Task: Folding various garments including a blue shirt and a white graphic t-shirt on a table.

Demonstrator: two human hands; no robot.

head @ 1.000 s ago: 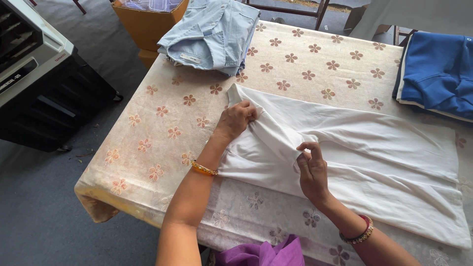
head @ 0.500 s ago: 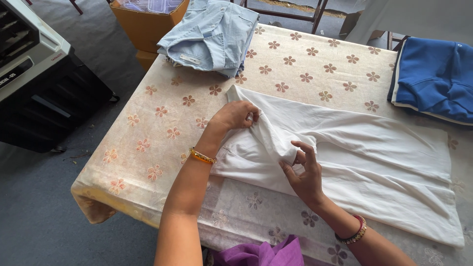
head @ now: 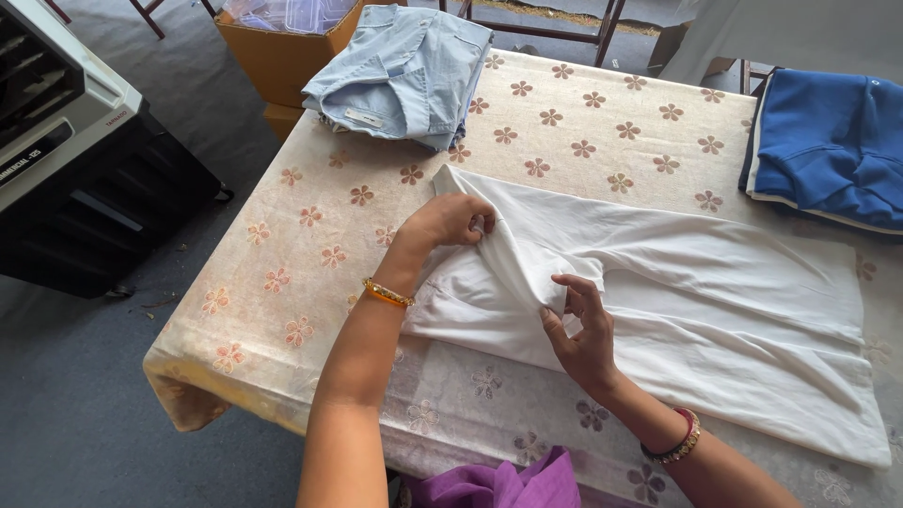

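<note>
A white garment [head: 696, 292] lies spread across a table with a flower-patterned cloth [head: 282, 254]. My left hand [head: 450, 221] grips the garment's upper left corner, fingers curled into the fabric. My right hand [head: 581, 329] pinches a raised fold of the same white cloth a little lower and to the right. Between the two hands the fabric is lifted into a ridge. An orange bangle circles my left wrist, and a red and gold bangle my right.
A folded light blue shirt [head: 404, 71] sits at the table's far left. A blue garment [head: 832, 150] lies at the far right. A black and grey appliance [head: 75, 160] stands on the floor to the left, a cardboard box [head: 282, 56] beyond the table.
My right hand has slid left along the fold toward my left hand, drawing the white fabric up into a ridge. My left hand keeps its grip on the corner.
</note>
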